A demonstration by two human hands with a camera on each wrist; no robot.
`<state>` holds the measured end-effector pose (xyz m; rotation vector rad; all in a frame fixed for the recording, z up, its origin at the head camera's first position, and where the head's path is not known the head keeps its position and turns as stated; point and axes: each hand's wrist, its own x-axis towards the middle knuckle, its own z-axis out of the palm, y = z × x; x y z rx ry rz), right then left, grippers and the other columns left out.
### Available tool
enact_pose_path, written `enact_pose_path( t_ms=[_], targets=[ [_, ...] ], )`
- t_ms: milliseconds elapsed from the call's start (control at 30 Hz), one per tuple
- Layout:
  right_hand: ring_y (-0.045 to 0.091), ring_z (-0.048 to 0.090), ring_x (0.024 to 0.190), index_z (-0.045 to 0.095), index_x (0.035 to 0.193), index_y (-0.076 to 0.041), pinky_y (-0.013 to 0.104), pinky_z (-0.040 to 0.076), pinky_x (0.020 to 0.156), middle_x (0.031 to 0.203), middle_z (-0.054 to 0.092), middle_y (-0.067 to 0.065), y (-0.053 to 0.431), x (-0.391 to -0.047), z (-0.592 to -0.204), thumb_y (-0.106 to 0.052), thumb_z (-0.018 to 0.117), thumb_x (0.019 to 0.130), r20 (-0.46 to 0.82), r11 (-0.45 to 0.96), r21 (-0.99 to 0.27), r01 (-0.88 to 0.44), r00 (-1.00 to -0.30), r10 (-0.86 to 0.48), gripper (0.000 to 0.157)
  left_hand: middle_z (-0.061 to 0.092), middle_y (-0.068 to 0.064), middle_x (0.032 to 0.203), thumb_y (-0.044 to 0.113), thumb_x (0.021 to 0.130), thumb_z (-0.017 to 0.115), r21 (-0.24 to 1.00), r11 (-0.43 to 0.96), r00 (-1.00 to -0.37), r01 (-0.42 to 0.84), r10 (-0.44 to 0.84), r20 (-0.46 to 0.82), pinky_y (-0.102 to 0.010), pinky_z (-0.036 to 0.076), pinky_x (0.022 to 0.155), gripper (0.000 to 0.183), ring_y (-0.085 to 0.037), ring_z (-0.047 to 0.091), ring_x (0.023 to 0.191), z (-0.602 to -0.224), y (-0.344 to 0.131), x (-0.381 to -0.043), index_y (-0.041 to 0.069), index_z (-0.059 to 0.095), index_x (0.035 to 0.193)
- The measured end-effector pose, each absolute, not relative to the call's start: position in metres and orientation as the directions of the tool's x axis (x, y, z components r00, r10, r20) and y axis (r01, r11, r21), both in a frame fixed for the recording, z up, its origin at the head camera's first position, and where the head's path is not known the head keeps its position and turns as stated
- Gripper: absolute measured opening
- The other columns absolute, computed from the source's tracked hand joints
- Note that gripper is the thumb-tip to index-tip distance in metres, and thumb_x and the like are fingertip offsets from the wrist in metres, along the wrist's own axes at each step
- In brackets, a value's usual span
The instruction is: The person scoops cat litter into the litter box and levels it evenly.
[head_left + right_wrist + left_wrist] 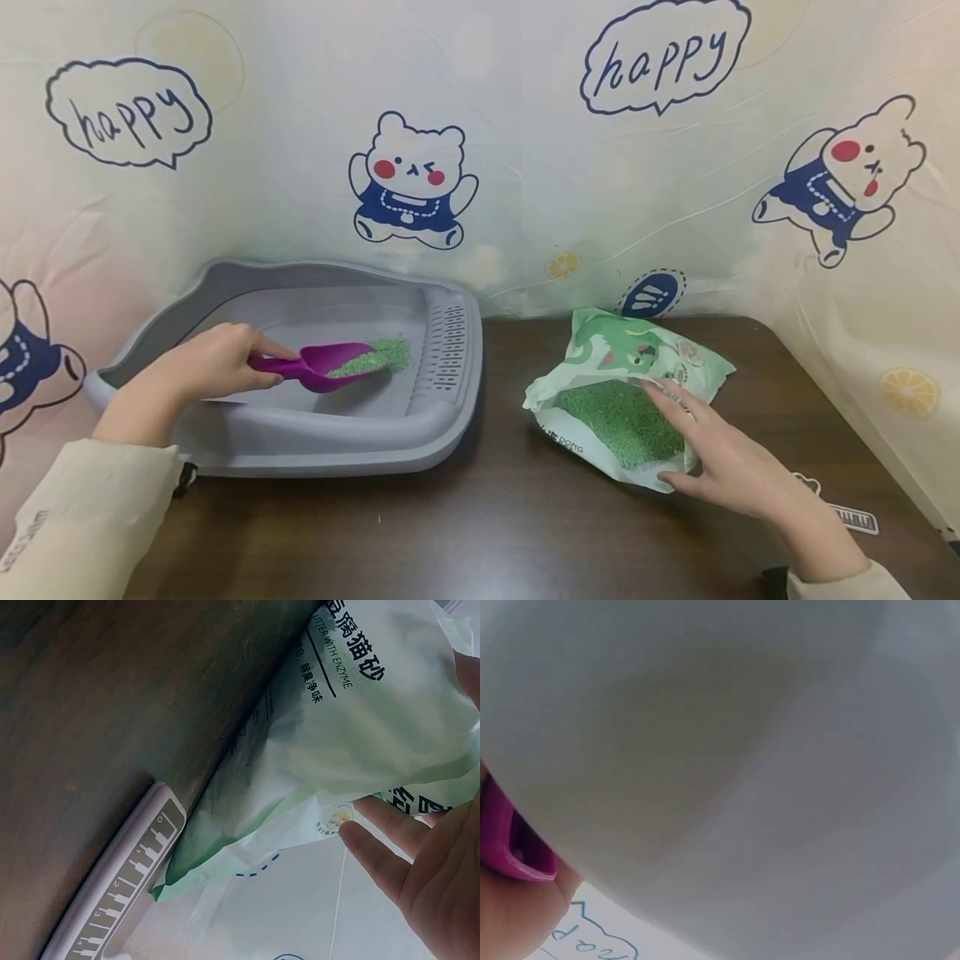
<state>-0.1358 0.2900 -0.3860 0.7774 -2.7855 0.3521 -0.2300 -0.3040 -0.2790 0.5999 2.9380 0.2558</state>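
Note:
My left hand (217, 362) grips the handle of a purple scoop (318, 358) over a grey litter box (300, 450). Green litter (390, 352) lies in the scoop and past its lip, over the box floor. A pale blurred surface fills most of the left wrist view, with only the magenta scoop handle (502, 840) showing at the left edge. On the right, an open bag (585, 433) of green cat litter lies with its mouth toward me. Fingers spread and nearly straight, my right hand (731, 462) touches the right side of the mouth.
A small ruler-marked object (855, 518) lies on the brown table (480, 517) beyond my right wrist. Behind everything hangs a printed curtain (517, 167) with bears and speech bubbles, close to the box's back rim.

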Motion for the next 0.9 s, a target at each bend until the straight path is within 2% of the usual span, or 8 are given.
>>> enact_pose_path(
  t_ms=[133,433,900],
  targets=[
    [0.036,0.046,0.133,0.018,0.160,-0.023,0.046,0.054,0.090,0.159,0.031,0.012,0.290,-0.136,-0.386,-0.029,0.088,0.070,0.272,0.831,-0.175,-0.528,-0.837,-0.475,0.113,0.070,0.007,0.074,0.018,0.081,0.079,0.183,0.902,-0.904,0.391,0.414,-0.104,-0.024,0.041,0.054,0.030,-0.011,0.049,0.064,-0.276,-0.301,-0.230,0.010,0.077,0.110],
    [0.037,0.047,0.132,0.018,0.160,-0.023,0.046,0.054,0.089,0.158,0.031,0.014,0.290,-0.135,-0.386,-0.029,0.088,0.070,0.278,0.831,-0.172,-0.529,-0.836,-0.474,0.114,0.075,0.000,0.088,0.014,0.080,0.079,0.175,0.903,-0.897,0.393,0.418,-0.141,-0.026,0.048,0.059,0.028,-0.011,0.056,0.071,-0.269,-0.296,-0.232,0.009,0.078,0.108],
    [0.036,0.046,0.133,0.019,0.160,-0.024,0.045,0.054,0.088,0.158,0.031,0.012,0.289,-0.134,-0.385,-0.028,0.088,0.071,0.270,0.837,-0.177,-0.517,-0.844,-0.464,0.113,0.075,0.001,0.087,0.013,0.080,0.079,0.180,0.904,-0.895,0.389,0.417,-0.161,-0.026,0.046,0.056,0.028,-0.012,0.055,0.070,-0.258,-0.290,-0.228,0.006,0.078,0.108]
  ],
)
